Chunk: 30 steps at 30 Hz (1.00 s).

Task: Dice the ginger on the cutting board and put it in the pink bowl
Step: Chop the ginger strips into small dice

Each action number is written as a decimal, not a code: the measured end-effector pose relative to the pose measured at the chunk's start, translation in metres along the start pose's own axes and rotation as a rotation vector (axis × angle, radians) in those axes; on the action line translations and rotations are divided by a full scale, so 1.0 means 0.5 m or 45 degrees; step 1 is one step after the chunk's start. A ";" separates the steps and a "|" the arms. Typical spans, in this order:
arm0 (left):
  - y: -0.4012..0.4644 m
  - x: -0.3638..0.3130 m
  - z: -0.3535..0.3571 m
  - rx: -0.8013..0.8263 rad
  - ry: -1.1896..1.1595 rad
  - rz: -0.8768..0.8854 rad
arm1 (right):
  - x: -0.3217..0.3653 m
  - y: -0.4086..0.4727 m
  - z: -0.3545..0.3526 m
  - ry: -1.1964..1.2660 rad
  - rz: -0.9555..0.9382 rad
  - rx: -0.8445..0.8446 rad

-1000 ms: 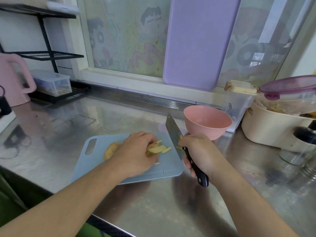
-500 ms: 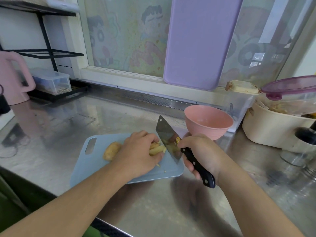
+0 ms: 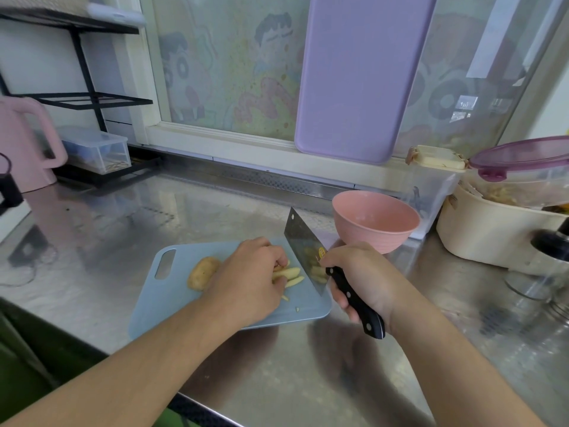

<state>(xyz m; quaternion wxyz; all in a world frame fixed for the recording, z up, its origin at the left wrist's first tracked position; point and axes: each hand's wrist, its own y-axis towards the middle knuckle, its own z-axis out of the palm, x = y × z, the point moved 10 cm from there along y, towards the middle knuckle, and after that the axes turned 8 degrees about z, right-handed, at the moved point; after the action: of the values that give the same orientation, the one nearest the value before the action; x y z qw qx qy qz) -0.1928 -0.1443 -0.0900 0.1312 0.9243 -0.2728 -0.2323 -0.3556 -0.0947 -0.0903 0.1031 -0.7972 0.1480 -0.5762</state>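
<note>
- We see ginger strips (image 3: 288, 274) near the board's (image 3: 172, 291) right end — our left hand (image 3: 249, 278) curls over them, pinning them.
- An uncut ginger lump (image 3: 201, 272) lies at 9 o'clock from that hand.
- Our right hand (image 3: 361, 277) grips the cleaver (image 3: 303, 251), blade beside the strips.
- The pink bowl (image 3: 374, 220) sits at 1 o'clock — off the board, on the steel counter (image 3: 292, 380).
</note>
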 end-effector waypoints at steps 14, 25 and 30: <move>-0.005 -0.027 0.012 -0.011 0.114 0.065 | -0.003 -0.001 -0.006 -0.003 0.017 -0.020; -0.044 0.006 -0.011 -0.118 0.015 -0.019 | 0.001 -0.004 0.000 -0.052 -0.006 -0.023; -0.066 0.015 -0.017 -0.157 -0.003 -0.013 | 0.002 -0.002 0.005 -0.091 -0.029 -0.005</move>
<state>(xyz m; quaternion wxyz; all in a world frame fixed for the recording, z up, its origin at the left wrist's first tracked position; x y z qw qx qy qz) -0.1684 -0.1207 -0.0975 0.1865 0.9156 -0.2532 -0.2505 -0.3530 -0.0940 -0.0896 0.1002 -0.8192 0.1361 -0.5481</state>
